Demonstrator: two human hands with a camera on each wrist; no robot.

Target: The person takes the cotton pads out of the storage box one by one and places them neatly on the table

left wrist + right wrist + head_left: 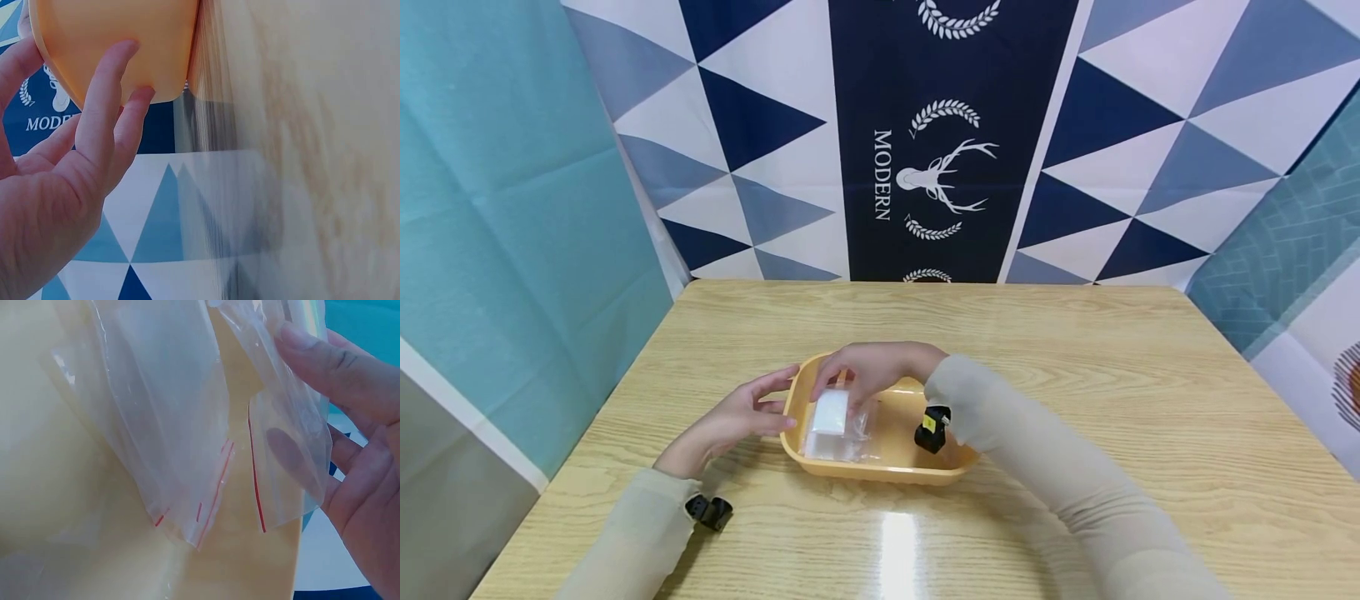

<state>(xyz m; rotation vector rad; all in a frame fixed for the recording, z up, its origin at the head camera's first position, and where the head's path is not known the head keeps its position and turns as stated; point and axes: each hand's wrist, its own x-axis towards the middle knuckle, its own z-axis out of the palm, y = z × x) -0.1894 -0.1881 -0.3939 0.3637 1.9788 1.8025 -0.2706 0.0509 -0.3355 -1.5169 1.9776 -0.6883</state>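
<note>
A yellow-orange plastic tray (895, 475) stands on the table with clear zip bags (842, 447) at its left end. A white rectangular piece (831, 412) shows among them. Reaching into the tray, my right hand (876, 367) pinches a clear zip bag (284, 456) between thumb and fingers. That bag has a red line along its edge. More red-lined bags (169, 425) hang or lie beside it in the right wrist view. My left hand (748, 415) touches the tray's left end, its fingers spread and mostly straight against the outer wall in the left wrist view.
The wooden table (1075, 358) spreads around the tray. Behind it hangs a patterned cloth (775, 167) with triangles and a deer print; a teal cloth (512, 208) hangs at the left. Black wrist-worn devices (707, 512) sit on both sleeves.
</note>
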